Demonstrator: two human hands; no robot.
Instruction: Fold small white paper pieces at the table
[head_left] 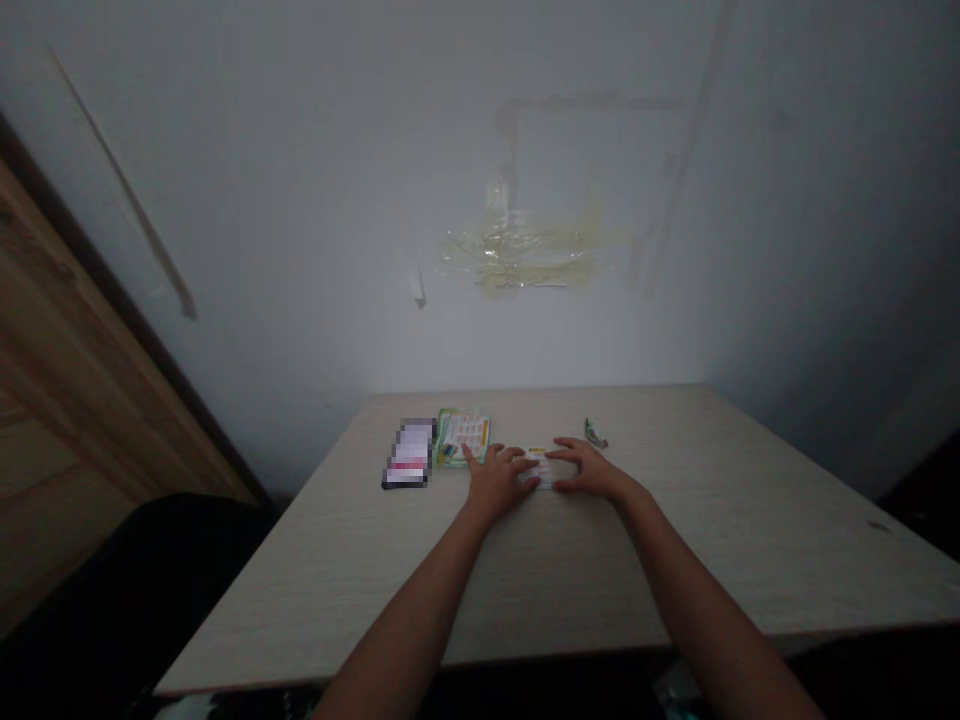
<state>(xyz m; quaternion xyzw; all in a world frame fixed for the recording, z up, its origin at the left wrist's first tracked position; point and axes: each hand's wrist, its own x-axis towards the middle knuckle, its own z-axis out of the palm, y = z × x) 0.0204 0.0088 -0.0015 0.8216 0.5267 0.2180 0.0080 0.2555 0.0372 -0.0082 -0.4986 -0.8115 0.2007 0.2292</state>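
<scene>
A small white printed sheet or card (537,470) lies on the table between my hands, partly covered by fingers. My left hand (501,482) rests over its left side, palm down, with the fingers apart. At the right edge of the card is my right hand (589,470), its fingers spread and the tips on or close to the card; I cannot tell if they press on it. Just beyond my left hand lies a green-and-white printed packet (463,440). A small crumpled green-and-white scrap (595,433) sits behind my right hand.
A phone (409,455) with a lit, blurred screen lies left of the packet. The pale wooden table (330,580) meets a wall (315,250) with old tape (525,255) on it. A dark chair-like shape (142,570) and wooden boards (90,300) stand at left.
</scene>
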